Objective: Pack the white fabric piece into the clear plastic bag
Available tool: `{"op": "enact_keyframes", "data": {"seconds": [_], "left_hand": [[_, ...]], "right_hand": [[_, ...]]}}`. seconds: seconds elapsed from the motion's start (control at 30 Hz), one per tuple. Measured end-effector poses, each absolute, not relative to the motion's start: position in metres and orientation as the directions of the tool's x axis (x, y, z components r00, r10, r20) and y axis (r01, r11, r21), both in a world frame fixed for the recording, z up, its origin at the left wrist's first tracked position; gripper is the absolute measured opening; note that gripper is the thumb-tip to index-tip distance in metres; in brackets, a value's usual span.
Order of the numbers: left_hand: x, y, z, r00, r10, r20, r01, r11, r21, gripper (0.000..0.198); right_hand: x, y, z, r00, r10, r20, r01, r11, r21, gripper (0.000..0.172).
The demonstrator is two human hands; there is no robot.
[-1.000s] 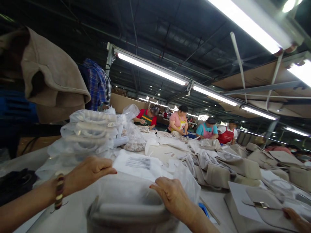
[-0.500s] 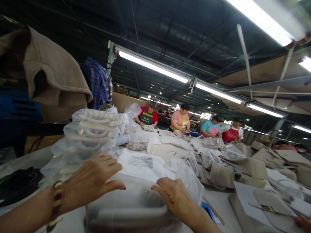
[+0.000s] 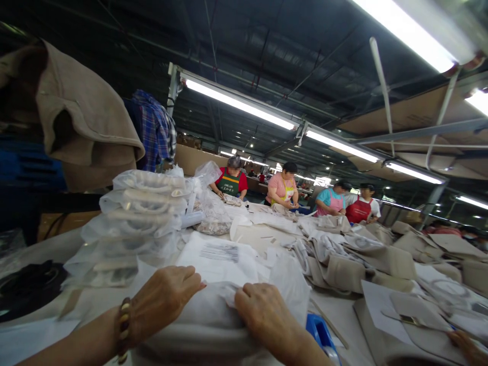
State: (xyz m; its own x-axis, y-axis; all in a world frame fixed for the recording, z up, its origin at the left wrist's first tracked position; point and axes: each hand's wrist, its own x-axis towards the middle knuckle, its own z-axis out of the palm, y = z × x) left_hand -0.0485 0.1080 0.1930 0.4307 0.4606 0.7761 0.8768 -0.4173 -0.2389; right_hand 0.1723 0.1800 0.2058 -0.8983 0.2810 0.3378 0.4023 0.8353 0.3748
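A handbag in a cloudy plastic bag (image 3: pixel 213 317) lies on the table right in front of me, its shape blurred through the film. My left hand (image 3: pixel 165 300), with a beaded bracelet on the wrist, is closed on the far left part of the plastic. On the far right part, my right hand (image 3: pixel 267 312) has its fingers curled over a gathered fold of the film. Both thumbs are mostly hidden. Just beyond the hands rests a white printed sheet or bag (image 3: pixel 221 254).
Plastic-wrapped bags (image 3: pixel 141 218) are stacked at left. A blue tape dispenser (image 3: pixel 318 325) sits right of my right hand. Beige handbags (image 3: pixel 396 262) cover the right side, where another person's hand (image 3: pixel 467 345) touches one. Several co-workers stand across the table.
My left hand has moved right and down, and its spread fingers have curled in. The right hand's fingers have closed on the plastic. More of the blue dispenser shows.
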Motion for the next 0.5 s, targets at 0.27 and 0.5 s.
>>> {"op": "enact_keyframes", "data": {"seconds": [0.27,0.5], "left_hand": [[-0.054,0.105,0.21,0.171,0.867,0.467,0.861,-0.362,0.357,0.038],[-0.053,0.087,0.222,0.127,0.983,0.134,0.743,-0.184,0.643,0.037]], "right_hand": [[0.181,0.182,0.207,-0.805,0.296,0.514,0.379,0.924,0.06,0.04],[0.192,0.168,0.218,-0.873,0.298,0.385,0.236,0.951,-0.2,0.042]]}}
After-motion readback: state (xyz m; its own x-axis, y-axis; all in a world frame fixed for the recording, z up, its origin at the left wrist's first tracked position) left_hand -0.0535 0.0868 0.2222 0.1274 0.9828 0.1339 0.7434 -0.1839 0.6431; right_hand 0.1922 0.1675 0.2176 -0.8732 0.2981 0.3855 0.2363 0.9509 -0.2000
